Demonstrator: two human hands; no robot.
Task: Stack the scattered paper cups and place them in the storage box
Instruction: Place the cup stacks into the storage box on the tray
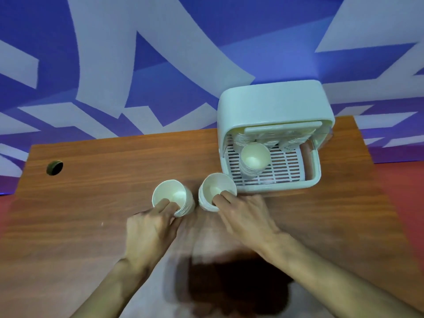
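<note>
Two stacks of white paper cups stand upright on the wooden table point(96, 187), near its middle. My left hand point(151, 226) pinches the near rim of the left cup stack point(174, 193), fingers inside and thumb outside. My right hand point(243, 212) pinches the near rim of the right cup stack point(214, 188) the same way. The white storage box point(275, 106) stands open at the back right, just beyond the right stack. On its slotted tray another cup stack point(254, 157) stands, with more cups point(291, 142) in a row behind it.
A round cable hole point(54, 167) is in the table's far left corner. Behind the table rises a blue and white patterned wall. A dark blurred shape lies at the table's near edge between my forearms.
</note>
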